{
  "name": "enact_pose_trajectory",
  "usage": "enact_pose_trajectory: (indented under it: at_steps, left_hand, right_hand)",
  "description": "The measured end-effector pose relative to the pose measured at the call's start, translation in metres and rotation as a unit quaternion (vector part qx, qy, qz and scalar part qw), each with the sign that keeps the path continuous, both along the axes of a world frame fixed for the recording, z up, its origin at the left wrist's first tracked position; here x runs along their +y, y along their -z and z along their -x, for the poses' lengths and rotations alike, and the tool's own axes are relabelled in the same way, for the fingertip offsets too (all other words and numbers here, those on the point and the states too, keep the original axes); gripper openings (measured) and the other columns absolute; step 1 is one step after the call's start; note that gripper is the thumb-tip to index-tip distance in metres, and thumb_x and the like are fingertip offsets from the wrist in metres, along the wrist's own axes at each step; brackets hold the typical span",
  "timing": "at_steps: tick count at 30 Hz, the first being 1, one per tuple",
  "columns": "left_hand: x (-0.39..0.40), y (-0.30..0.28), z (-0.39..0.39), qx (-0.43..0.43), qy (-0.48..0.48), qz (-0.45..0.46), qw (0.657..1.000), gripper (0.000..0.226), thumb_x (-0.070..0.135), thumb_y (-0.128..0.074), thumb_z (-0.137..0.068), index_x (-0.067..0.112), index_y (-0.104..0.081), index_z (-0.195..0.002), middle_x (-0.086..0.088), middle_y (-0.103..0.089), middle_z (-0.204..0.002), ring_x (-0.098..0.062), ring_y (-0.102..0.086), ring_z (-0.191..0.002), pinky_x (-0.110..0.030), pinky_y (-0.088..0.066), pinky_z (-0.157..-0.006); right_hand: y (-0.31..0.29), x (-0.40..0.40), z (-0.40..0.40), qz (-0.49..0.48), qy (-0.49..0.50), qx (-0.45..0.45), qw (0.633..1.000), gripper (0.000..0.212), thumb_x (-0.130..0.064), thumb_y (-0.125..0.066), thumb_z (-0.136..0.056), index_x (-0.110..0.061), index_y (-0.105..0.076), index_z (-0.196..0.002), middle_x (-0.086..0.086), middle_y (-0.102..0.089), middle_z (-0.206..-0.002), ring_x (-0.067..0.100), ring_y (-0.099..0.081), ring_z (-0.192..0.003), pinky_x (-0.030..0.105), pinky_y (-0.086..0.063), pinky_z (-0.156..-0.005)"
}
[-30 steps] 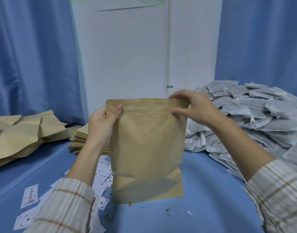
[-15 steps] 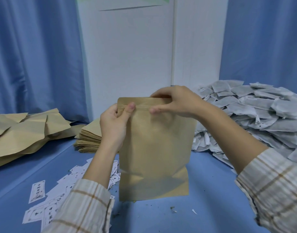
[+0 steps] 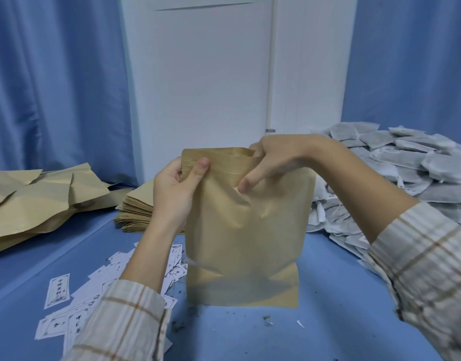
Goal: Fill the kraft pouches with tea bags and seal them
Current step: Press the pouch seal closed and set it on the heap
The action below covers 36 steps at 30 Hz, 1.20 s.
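Note:
A kraft pouch (image 3: 245, 235) stands upright on the blue table, its bottom gusset resting on the surface. My left hand (image 3: 176, 188) pinches the pouch's top left corner with the thumb on the near face. My right hand (image 3: 279, 158) grips the top edge near the middle, thumb pressed into the near face, fingers behind. The top looks slightly parted on the right side. A large heap of white tea bags (image 3: 396, 178) lies at the right, behind my right forearm.
A flat stack of unused kraft pouches (image 3: 136, 209) sits behind my left hand. Puffed-up kraft pouches (image 3: 39, 201) lie at the far left. Small white printed labels (image 3: 101, 290) are scattered on the table (image 3: 336, 295) under my left forearm. Tea crumbs dot the front.
My right hand slid leftward along the pouch's top edge toward my left hand. The pouch top has crumpled and begun to part. The pouch stayed upright on the table.

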<state>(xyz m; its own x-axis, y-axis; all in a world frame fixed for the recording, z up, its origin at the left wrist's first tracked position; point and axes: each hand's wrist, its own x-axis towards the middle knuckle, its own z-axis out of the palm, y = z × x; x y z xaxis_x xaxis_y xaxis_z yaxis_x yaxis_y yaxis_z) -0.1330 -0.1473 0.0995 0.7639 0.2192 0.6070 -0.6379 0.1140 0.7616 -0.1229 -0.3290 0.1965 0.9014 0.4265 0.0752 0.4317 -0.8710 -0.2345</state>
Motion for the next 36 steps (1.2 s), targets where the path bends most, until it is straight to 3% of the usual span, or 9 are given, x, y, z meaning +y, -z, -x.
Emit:
enact_pose_trajectory:
  at_steps: [4, 7, 11, 15, 21, 23, 25, 32, 36]
  left_hand:
    - [0.000, -0.001, 0.001, 0.009, -0.004, 0.003, 1.000, 0.008, 0.019, -0.065, -0.086, 0.012, -0.066, -0.083, 0.010, -0.068, -0.068, -0.005, -0.059, -0.064, -0.018, -0.049, -0.062]
    - [0.004, 0.000, 0.000, 0.024, -0.029, 0.020, 0.999, 0.012, 0.023, -0.068, -0.084, 0.013, -0.065, -0.079, 0.008, -0.068, -0.069, -0.008, -0.059, -0.065, -0.023, -0.049, -0.064]
    - [0.005, -0.001, -0.001, 0.015, -0.053, 0.032, 0.998, 0.036, 0.026, -0.070, -0.083, -0.008, -0.060, -0.086, -0.010, -0.059, -0.075, -0.018, -0.049, -0.072, -0.032, -0.040, -0.069]
    - [0.006, -0.003, -0.002, 0.022, -0.068, 0.039, 0.997, 0.024, 0.024, -0.071, -0.083, 0.002, -0.063, -0.079, -0.005, -0.062, -0.073, -0.016, -0.052, -0.071, -0.031, -0.043, -0.069]
    - [0.008, -0.002, 0.001, 0.028, -0.068, 0.040, 0.996, 0.020, 0.024, -0.072, -0.082, 0.006, -0.064, -0.077, -0.003, -0.063, -0.073, -0.014, -0.052, -0.070, -0.028, -0.043, -0.066]
    - [0.008, -0.002, 0.002, 0.016, -0.063, 0.041, 0.997, 0.034, 0.025, -0.072, -0.082, -0.007, -0.061, -0.084, -0.011, -0.057, -0.078, -0.017, -0.048, -0.074, -0.032, -0.039, -0.069]
    - [0.009, -0.002, 0.003, 0.011, -0.060, 0.043, 0.997, 0.038, 0.026, -0.072, -0.082, -0.010, -0.060, -0.087, -0.012, -0.056, -0.080, -0.018, -0.046, -0.074, -0.034, -0.037, -0.070]
    - [0.008, 0.002, 0.000, 0.025, -0.104, 0.039, 0.993, 0.034, 0.025, -0.071, -0.083, 0.020, -0.052, -0.056, 0.013, -0.045, -0.052, -0.007, -0.036, -0.055, -0.023, -0.032, -0.055]
    - [0.001, 0.000, 0.002, 0.023, -0.113, 0.009, 0.993, 0.044, 0.026, -0.072, -0.082, 0.024, -0.045, -0.047, 0.017, -0.035, -0.043, -0.001, -0.029, -0.047, -0.014, -0.026, -0.045]
  right_hand:
    - [-0.007, 0.011, 0.002, 0.054, 0.022, 0.075, 0.995, 0.062, -0.058, -0.074, -0.041, -0.020, -0.071, -0.090, -0.005, -0.074, -0.081, 0.014, -0.071, -0.076, 0.035, -0.055, -0.085]
    - [-0.008, 0.008, -0.002, 0.017, -0.012, -0.015, 1.000, 0.038, -0.053, -0.079, -0.057, -0.020, -0.060, -0.059, -0.017, -0.058, -0.051, -0.001, -0.055, -0.049, 0.013, -0.044, -0.053]
    - [0.012, 0.002, -0.009, -0.078, -0.082, -0.149, 0.982, 0.061, -0.040, -0.083, -0.063, -0.018, -0.028, -0.047, -0.007, -0.022, -0.046, 0.010, -0.024, -0.046, 0.023, -0.016, -0.042]
    - [0.013, 0.000, -0.011, -0.131, -0.108, -0.144, 0.975, 0.023, -0.040, -0.082, -0.064, -0.038, -0.060, -0.067, -0.017, -0.056, -0.057, -0.003, -0.051, -0.058, 0.009, -0.036, -0.053]
    - [0.013, -0.001, -0.010, -0.158, -0.082, -0.124, 0.976, 0.031, -0.036, -0.073, -0.078, -0.032, -0.054, -0.103, -0.019, -0.061, -0.056, -0.007, -0.054, -0.061, 0.007, -0.036, -0.056]
    - [0.011, 0.002, -0.010, -0.092, -0.059, -0.167, 0.980, 0.018, -0.038, -0.070, -0.080, -0.022, -0.063, -0.084, -0.012, -0.051, -0.054, 0.005, -0.049, -0.059, 0.010, -0.033, -0.052]
    - [0.011, 0.008, -0.008, -0.026, -0.053, -0.199, 0.978, 0.037, -0.040, -0.064, -0.086, -0.007, -0.056, -0.069, 0.000, -0.041, -0.055, 0.018, -0.038, -0.060, 0.020, -0.026, -0.048]
    - [0.030, 0.017, -0.011, -0.054, -0.051, -0.288, 0.955, 0.022, -0.029, -0.059, -0.088, -0.010, -0.071, -0.089, 0.005, -0.069, -0.081, 0.018, -0.050, -0.072, 0.034, -0.046, -0.081]
    - [0.019, 0.027, -0.008, -0.095, -0.071, -0.218, 0.969, 0.028, -0.037, -0.072, -0.076, -0.013, -0.062, -0.067, 0.001, -0.049, -0.054, 0.007, -0.041, -0.055, 0.020, -0.032, -0.051]
